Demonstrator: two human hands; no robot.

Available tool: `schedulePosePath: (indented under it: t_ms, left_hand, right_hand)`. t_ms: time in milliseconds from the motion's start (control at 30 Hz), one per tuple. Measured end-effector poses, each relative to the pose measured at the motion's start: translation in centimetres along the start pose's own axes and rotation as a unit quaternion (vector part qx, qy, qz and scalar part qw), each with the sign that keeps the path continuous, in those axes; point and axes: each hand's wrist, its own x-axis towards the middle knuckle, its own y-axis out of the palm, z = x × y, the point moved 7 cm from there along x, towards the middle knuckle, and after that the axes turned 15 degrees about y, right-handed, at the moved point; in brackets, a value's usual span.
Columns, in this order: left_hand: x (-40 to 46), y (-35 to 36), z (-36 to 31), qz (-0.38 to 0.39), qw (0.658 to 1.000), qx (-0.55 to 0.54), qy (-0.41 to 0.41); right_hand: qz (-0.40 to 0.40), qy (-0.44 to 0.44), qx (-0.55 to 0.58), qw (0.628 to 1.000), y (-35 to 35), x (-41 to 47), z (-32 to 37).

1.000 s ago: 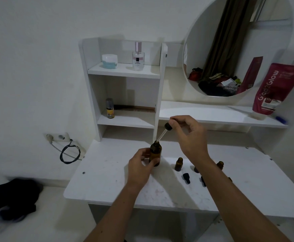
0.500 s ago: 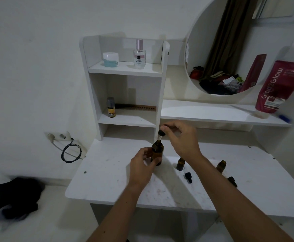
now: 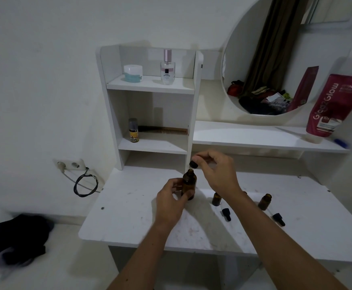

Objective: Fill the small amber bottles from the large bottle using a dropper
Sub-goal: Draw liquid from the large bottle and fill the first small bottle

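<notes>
The large amber bottle stands upright on the white table, gripped around its body by my left hand. My right hand pinches the black bulb of a dropper right above the bottle's neck, the glass tube down inside the bottle. Two small amber bottles stand open to the right, one partly behind my right forearm. Two black dropper caps lie on the table near them.
A white shelf unit rises behind the bottle, holding a jar, a perfume bottle, a small spray can and a comb. A red tube leans by the round mirror. A black cable hangs at the left wall.
My right hand has lowered the dropper from a tilted hold above the large bottle down into its neck. My left hand keeps its hold on the bottle.
</notes>
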Motion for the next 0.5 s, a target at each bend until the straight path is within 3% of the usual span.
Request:
schedulePosePath:
  t_ms: [500]
  left_hand:
    - [-2.2,-0.8,-1.9,-0.046,0.999,0.008,-0.003]
  right_hand:
    - [-0.074,-0.041,0.087,0.993,-6.9,-0.8,3.6]
